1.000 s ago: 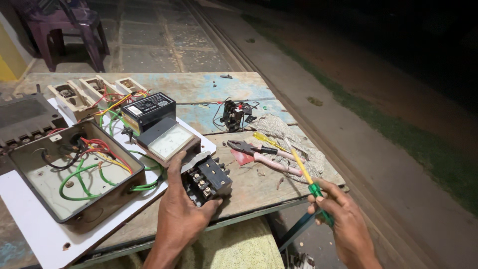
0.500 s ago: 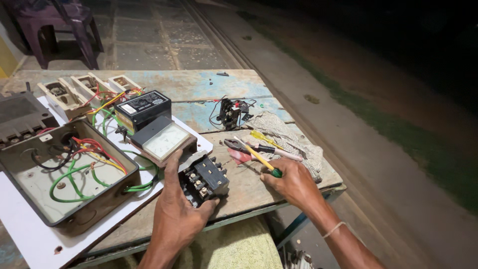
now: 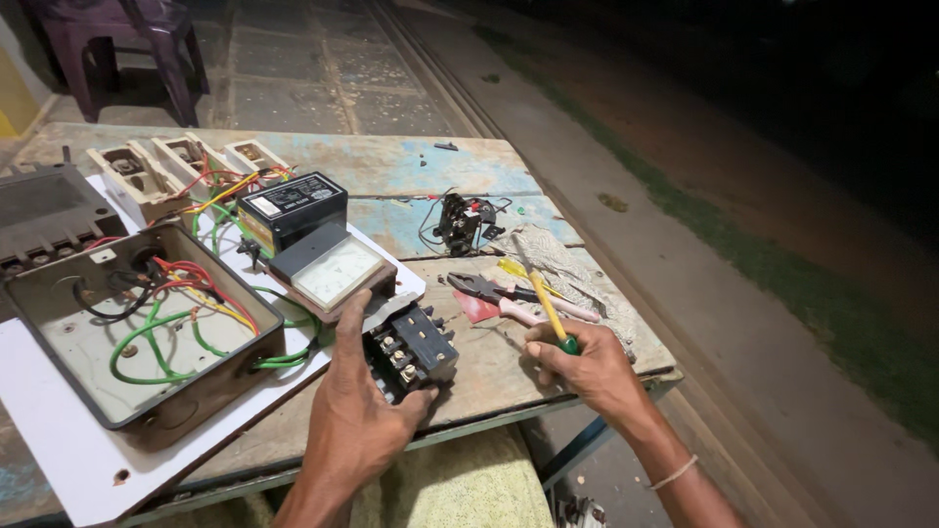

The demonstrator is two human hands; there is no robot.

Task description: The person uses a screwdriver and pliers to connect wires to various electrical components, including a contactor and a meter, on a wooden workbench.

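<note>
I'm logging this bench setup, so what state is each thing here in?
Left hand: gripping the black contactor block, tilted on the table.
Right hand: closed on the yellow-and-green screwdriver, tip up.
Metal enclosure box: open, lid off, loose green, red and yellow wires inside.
Meter: lying face up.
Pliers: lying flat, untouched.
Small black component: on the table, wires trailing.

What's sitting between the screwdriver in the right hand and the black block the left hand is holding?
Nothing visible. Only bare table top separates the right hand, gripping the screwdriver, from the black terminal block in the left hand.
</note>
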